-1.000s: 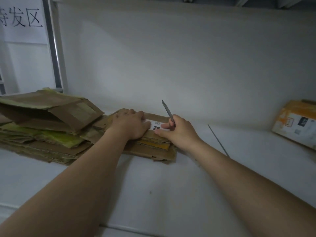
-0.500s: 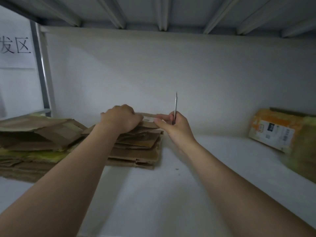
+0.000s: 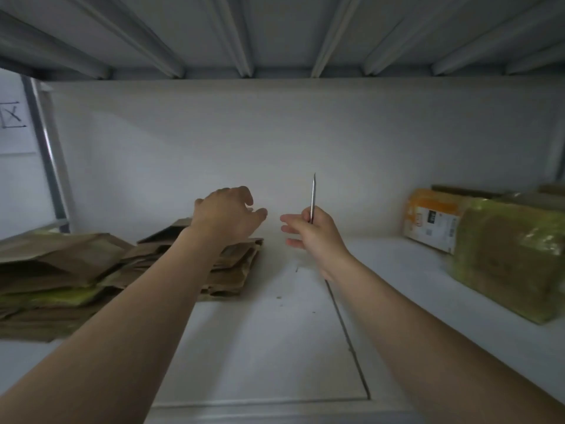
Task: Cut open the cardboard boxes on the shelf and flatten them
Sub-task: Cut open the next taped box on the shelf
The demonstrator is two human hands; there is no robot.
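Handle of knife (image 3: 312, 197) hidden inside right hand (image 3: 315, 232); only thin blade shows. Left of left hand (image 3: 224, 214), cardboard stack (image 3: 61, 270) partly under forearm, cut by left edge. Farther left, sign (image 3: 13, 123) cut, one character showing. Right of right hand, green-wrapped box (image 3: 513, 255) blurred, cut by right edge; print on orange box (image 3: 434, 218) unreadable. Below right hand, specks (image 3: 278, 297) too small to tell.

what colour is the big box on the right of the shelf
Big box: mottled yellow-green, head view.
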